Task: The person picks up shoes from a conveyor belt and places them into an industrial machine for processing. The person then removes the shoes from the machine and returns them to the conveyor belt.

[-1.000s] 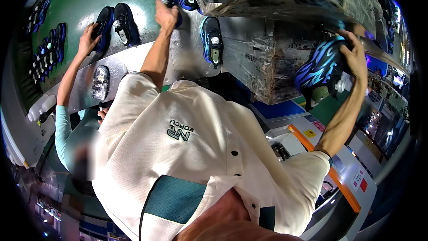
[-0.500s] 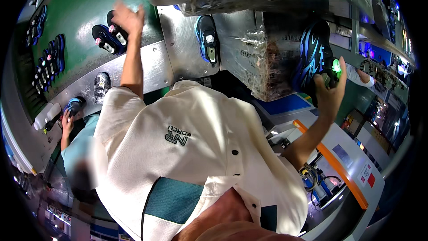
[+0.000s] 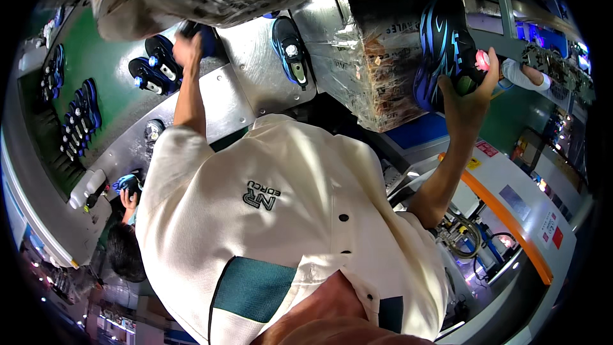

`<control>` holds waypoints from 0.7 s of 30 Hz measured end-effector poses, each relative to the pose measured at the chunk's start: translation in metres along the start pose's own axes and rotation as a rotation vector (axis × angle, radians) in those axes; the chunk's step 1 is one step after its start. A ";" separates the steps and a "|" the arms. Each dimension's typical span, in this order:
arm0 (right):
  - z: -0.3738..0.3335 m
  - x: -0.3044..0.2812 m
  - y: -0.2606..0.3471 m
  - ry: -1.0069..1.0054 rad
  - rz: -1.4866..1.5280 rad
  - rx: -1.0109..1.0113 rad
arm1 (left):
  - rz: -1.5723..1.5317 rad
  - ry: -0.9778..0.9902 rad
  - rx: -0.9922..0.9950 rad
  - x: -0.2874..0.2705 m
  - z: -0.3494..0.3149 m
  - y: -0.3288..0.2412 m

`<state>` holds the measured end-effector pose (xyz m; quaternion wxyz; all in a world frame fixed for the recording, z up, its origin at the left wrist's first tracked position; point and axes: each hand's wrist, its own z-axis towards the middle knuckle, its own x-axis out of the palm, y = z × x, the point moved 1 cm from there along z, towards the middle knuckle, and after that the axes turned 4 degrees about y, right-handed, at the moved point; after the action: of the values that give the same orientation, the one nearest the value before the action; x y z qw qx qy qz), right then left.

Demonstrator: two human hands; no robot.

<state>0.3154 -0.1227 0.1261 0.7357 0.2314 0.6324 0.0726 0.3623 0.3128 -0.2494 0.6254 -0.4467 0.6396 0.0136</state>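
Your right hand holds one shoe beside the box; your left hand is at a blurred second shoe, by the belt's near right corner, whether gripping I can't tell. A loose right-hand grip could drop yours.

Right fingers holding blue-black shoe, left fingers at dark shoe
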 end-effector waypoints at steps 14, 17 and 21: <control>0.004 0.006 -0.026 -0.094 0.052 -0.251 | 0.049 0.095 0.640 0.094 -0.025 -0.148; 0.011 0.015 -0.048 -0.191 0.228 -0.371 | 0.100 0.170 0.553 0.117 -0.027 -0.171; 0.008 0.004 -0.020 -0.201 -0.048 -0.409 | 0.024 0.139 0.441 0.092 -0.010 -0.136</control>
<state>0.3203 -0.1407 0.1145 0.8281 0.0683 0.5333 0.1584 0.4516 0.1746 -0.2478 0.6622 -0.2915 0.6738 -0.1496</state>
